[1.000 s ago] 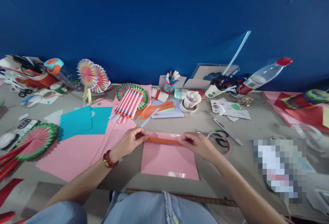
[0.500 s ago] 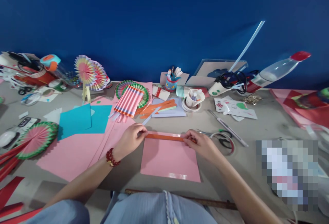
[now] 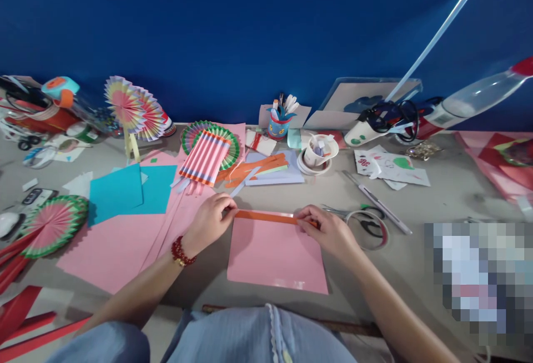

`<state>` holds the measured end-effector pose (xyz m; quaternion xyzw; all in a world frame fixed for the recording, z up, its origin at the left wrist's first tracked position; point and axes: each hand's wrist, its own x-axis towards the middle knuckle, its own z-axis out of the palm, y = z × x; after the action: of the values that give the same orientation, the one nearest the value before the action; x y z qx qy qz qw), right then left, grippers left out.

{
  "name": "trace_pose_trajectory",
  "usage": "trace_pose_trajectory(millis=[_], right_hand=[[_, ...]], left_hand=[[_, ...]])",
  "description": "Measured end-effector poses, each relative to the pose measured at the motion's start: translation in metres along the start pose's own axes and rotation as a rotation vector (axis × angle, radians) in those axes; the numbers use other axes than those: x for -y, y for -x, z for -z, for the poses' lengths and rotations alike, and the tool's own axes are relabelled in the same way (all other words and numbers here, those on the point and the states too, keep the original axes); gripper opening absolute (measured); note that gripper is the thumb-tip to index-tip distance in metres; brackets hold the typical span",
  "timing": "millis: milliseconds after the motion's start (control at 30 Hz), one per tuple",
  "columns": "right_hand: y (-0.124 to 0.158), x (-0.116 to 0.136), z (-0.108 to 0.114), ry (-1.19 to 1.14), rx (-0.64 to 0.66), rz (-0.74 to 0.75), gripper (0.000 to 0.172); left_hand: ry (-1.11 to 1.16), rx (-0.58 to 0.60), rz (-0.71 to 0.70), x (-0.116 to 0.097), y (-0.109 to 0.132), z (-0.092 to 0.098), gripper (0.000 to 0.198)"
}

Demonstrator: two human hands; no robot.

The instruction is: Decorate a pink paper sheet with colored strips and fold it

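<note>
A sheet of pink paper (image 3: 272, 255) lies flat on the table in front of me. An orange paper strip (image 3: 266, 217) runs across it, close to and nearly parallel with its far edge. My left hand (image 3: 212, 218) pinches the strip's left end between thumb and fingers; a red bead bracelet circles that wrist. At the other end, my right hand (image 3: 327, 230) is closed on the strip, with a short piece of orange showing past the fingertips. A pair of scissors (image 3: 375, 227) and a roll of tape (image 3: 352, 241) lie just right of my right hand.
Blue paper (image 3: 160, 185) and large pink sheets (image 3: 112, 249) cover the left side. Behind are a pleated pink paper (image 3: 206, 157), orange strips (image 3: 266, 167), a paper cup (image 3: 318, 152) and a pen pot (image 3: 278, 125). A utility knife (image 3: 385, 210) lies right; a bottle (image 3: 478, 102) leans behind.
The camera view has tilted and shifted slightly, so the background things sit differently in the picture. Both hands keep their hold on the orange strip, almost unmoved over the pink sheet.
</note>
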<state>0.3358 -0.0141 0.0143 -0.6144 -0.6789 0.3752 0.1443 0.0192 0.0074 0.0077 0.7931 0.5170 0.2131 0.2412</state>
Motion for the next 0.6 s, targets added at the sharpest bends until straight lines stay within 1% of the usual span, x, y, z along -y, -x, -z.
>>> trace_pose_trajectory(millis=[367, 600], right_hand=[[-0.002, 0.0027, 0.0001, 0.051, 0.009, -0.046, 0.012], [-0.0021, -0.0013, -0.0018, 0.065, -0.036, -0.011, 0.012]], left_hand=[[-0.062, -0.017, -0.019, 0.0, -0.0001, -0.0029, 0.01], [-0.09, -0.007, -0.015, -0.0027, -0.0007, -0.0028, 0.01]])
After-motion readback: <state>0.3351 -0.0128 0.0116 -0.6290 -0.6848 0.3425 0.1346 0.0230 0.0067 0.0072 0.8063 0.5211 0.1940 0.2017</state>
